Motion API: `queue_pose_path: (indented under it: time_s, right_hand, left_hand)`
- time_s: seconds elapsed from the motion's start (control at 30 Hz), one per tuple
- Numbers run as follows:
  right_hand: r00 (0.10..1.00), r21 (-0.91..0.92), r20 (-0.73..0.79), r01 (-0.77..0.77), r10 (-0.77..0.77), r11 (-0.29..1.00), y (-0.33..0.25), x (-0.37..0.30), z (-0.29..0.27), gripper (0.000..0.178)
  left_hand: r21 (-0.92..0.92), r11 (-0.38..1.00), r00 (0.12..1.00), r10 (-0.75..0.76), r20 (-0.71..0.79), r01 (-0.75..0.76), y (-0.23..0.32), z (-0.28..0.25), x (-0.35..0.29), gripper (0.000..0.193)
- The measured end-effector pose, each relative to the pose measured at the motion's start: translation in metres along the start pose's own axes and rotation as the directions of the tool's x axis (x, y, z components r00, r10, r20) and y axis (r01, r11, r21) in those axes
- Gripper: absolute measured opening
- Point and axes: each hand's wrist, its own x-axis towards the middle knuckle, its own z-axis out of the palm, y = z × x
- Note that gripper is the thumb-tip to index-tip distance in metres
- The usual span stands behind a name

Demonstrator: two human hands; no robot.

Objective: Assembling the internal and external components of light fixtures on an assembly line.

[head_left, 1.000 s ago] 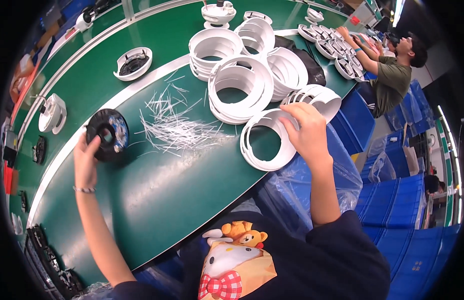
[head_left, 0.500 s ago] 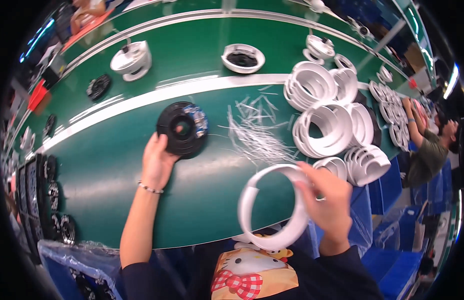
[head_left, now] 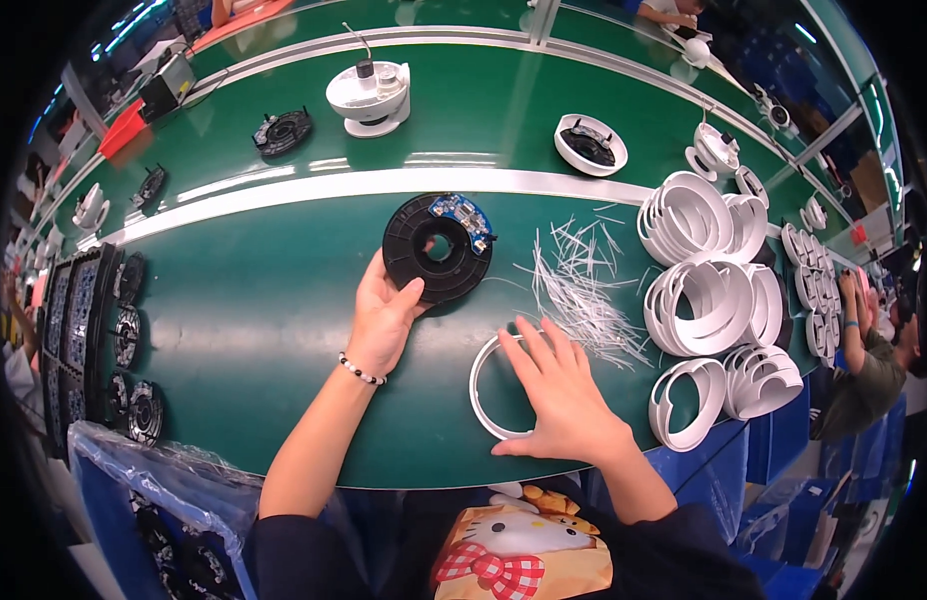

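Observation:
My left hand (head_left: pixel 381 325) grips a black round plastic disc (head_left: pixel 409 252) by its lower left edge, thumb on top, holding it tilted above the table. A curved blue circuit board (head_left: pixel 466 217) sits on the disc's upper right part, and a round hole shows in the disc's middle. Below and to the right, a white ring (head_left: pixel 477 387) lies on the green table. Over the ring's right side my right hand (head_left: pixel 569 400) is spread with fingers apart, hiding that part of it. Whether the fingertips touch the ring I cannot tell.
Thin white strips (head_left: pixel 584 290) lie scattered right of the disc. Stacked white rings (head_left: pixel 699 300) stand farther right. Black racks (head_left: pixel 72 330) and round black parts line the left edge. Beyond a pale rail (head_left: pixel 314 192) are white housings (head_left: pixel 369 100). A co-worker (head_left: pixel 864 350) sits at the right.
My right hand has set the white ring down flat on the table and opened over it. My left hand still holds the disc. The whole view has shifted, with the scene appearing farther right.

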Motion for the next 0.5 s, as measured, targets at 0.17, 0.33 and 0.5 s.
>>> queue_pose_path:
  time_s: [0.17,0.33,0.5]
  right_hand:
    - [0.986,0.138,-0.165,0.002,0.021,0.99,0.012,-0.003,0.003,0.103]
    - [0.99,0.17,-0.142,0.031,-0.007,0.985,0.019,-0.001,0.0,0.098]
    - [0.787,0.23,-0.609,0.058,0.097,0.971,0.024,0.0,-0.026,0.106]
  left_hand:
    - [0.072,0.992,0.994,-0.105,-0.004,0.105,0.007,0.003,-0.001,0.043]
    - [0.109,0.99,0.996,-0.088,-0.009,0.088,0.004,0.005,-0.003,0.044]
    - [0.137,0.99,0.999,-0.038,0.002,0.037,0.009,0.001,-0.005,0.038]
